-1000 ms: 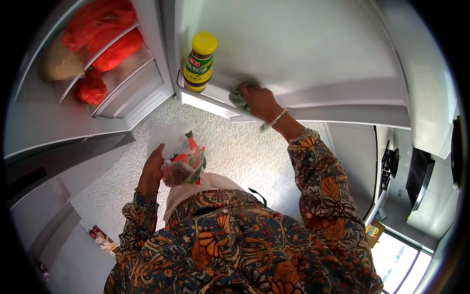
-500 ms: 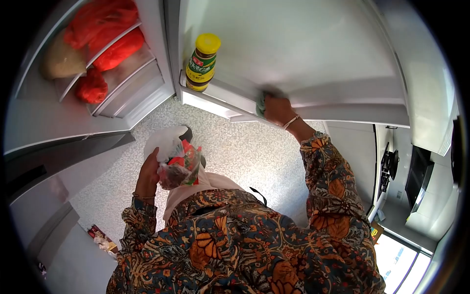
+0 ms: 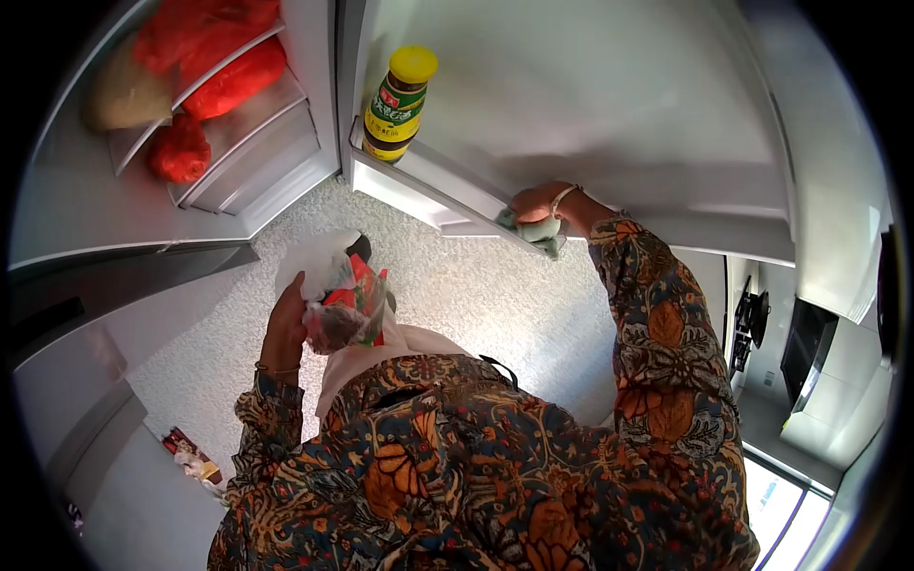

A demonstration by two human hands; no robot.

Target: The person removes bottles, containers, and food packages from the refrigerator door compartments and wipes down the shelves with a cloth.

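**Right hand (image 3: 545, 205) has moved along an open door's shelf, farther from the jar**

A broad white door (image 3: 590, 86) spreads beyond the right hand, with a shallow shelf (image 3: 457, 195) along its lower edge. Pale speckled floor (image 3: 457, 276) lies below both hands. Beyond the left hand (image 3: 284, 319), a compartment (image 3: 286, 171) with white-edged tiers holds red bags (image 3: 233, 84) and a tan bag (image 3: 129, 95).

The left hand, almost where it was a second ago, grips a white bag (image 3: 309, 266) and a clear bag (image 3: 357, 309) with red and dark contents.

To the left of the right hand, and well apart from it, a yellow-lidded jar (image 3: 398, 107) stands upright, taking up that end of the shelf. Its green and yellow label bears a red logo and Chinese characters too blurred to read surely.

The right hand's fingers are closed on a grey-green cloth (image 3: 539, 230), bunched at the shelf, part of it hanging over the front rim. The wrist has bent since the earlier views, so the fingers now point back toward the jar.
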